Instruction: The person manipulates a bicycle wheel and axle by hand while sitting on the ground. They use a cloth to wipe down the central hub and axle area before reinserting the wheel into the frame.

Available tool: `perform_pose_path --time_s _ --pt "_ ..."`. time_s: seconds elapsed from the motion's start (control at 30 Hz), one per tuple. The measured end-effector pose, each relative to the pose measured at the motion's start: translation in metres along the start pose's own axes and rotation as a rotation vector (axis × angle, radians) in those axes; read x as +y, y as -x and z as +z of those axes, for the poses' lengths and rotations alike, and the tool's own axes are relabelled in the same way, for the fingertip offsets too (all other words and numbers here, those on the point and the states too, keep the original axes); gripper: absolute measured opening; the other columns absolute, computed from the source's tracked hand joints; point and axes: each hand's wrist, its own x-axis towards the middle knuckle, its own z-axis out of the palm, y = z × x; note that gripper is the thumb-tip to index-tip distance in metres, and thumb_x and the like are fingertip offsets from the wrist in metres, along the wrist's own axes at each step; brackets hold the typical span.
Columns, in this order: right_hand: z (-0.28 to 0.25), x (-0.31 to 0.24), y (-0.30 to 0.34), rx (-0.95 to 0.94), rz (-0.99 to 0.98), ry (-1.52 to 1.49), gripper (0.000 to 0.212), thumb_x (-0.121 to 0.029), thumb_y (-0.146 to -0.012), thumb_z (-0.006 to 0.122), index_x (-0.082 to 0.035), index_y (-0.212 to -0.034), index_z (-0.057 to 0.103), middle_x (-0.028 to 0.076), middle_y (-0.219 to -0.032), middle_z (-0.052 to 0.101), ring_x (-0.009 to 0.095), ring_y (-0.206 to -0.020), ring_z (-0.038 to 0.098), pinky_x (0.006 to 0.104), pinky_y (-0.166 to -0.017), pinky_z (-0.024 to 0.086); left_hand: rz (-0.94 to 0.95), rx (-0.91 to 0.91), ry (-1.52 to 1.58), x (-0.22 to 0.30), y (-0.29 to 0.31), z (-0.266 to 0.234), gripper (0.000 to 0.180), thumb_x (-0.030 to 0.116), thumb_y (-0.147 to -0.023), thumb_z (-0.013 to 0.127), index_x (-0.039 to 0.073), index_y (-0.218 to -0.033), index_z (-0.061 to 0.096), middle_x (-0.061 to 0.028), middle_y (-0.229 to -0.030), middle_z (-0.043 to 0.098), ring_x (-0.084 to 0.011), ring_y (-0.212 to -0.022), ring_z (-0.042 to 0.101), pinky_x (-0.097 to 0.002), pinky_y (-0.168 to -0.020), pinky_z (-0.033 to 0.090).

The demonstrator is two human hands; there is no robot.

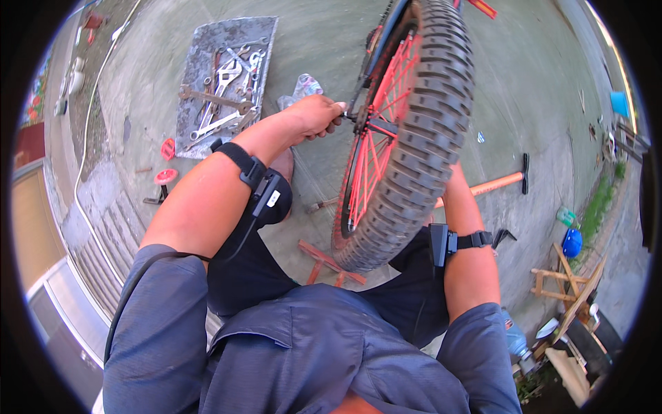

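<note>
Floor (524,127), hands (320,116) flanking wheel (438,117), right grip unclear

Worn on the head, as the left of a side-by-side pair. Pointed steeply down and forward over the shirt (296,345), taking in both forearms (472,276) from above. Very wide fisheye, bending straight edges toward the round black border. Upright, not mirrored. Closest to the shirt; farther from the wheel (439,124), seen from above; farther again from the floor (531,103) around it.
</note>
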Motion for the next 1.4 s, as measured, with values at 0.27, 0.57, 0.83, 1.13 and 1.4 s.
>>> perform_pose_path --time_s 0.27,0.57,0.83,1.13,1.4 --pt "-0.013 0.001 0.001 -0.069 0.016 0.021 0.038 -0.032 -0.095 0.055 -0.009 -0.125 0.054 0.01 -0.116 0.057 0.024 -0.103 0.051 0.0379 -0.09 0.039 0.013 0.007 -0.068 -0.007 -0.012 0.0 0.043 0.043 -0.1 0.051 0.005 -0.083 0.063 0.0 -0.067 0.056 -0.0089 -0.052 0.049 -0.0264 -0.043 0.037" --pt "-0.019 0.001 0.021 -0.025 0.026 0.004 0.036 -0.031 -0.095 0.056 -0.008 -0.123 0.054 0.009 -0.112 0.057 0.023 -0.099 0.053 0.0368 -0.086 0.04 0.0 -0.038 0.001 -0.003 -0.009 -0.001 0.043 0.042 -0.1 0.049 0.003 -0.09 0.065 -0.002 -0.071 0.058 -0.0115 -0.055 0.05 -0.029 -0.044 0.037" --pt "-0.018 -0.002 0.025 -0.014 0.024 0.001 0.034 -0.03 -0.095 0.057 -0.008 -0.121 0.055 0.009 -0.109 0.058 0.022 -0.096 0.054 0.0359 -0.083 0.041 0.054 -0.04 0.106 -0.01 -0.014 0.001 0.033 0.033 -0.098 0.057 0.002 -0.088 0.065 -0.0031 -0.071 0.059 -0.0122 -0.055 0.05 -0.0293 -0.045 0.039" --pt "-0.019 -0.003 0.031 -0.002 0.028 -0.012 0.032 -0.029 -0.094 0.057 -0.008 -0.118 0.056 0.008 -0.106 0.058 0.021 -0.092 0.055 0.0349 -0.08 0.042 0.104 -0.004 0.05 -0.012 -0.017 0.003 0.031 0.03 -0.097 0.058 0.001 -0.089 0.065 -0.0046 -0.072 0.062 -0.0143 -0.057 0.054 -0.0305 -0.05 0.044" --pt "-0.017 -0.003 0.035 0.003 0.037 -0.021 0.03 -0.027 -0.094 0.058 -0.007 -0.116 0.057 0.007 -0.102 0.059 0.02 -0.088 0.056 0.0339 -0.076 0.043 0.073 -0.01 0.017 -0.008 -0.012 0.006 0.038 0.038 -0.1 0.052 0.004 -0.083 0.061 -0.0015 -0.066 0.054 -0.0115 -0.051 0.049 -0.028 -0.044 0.038"
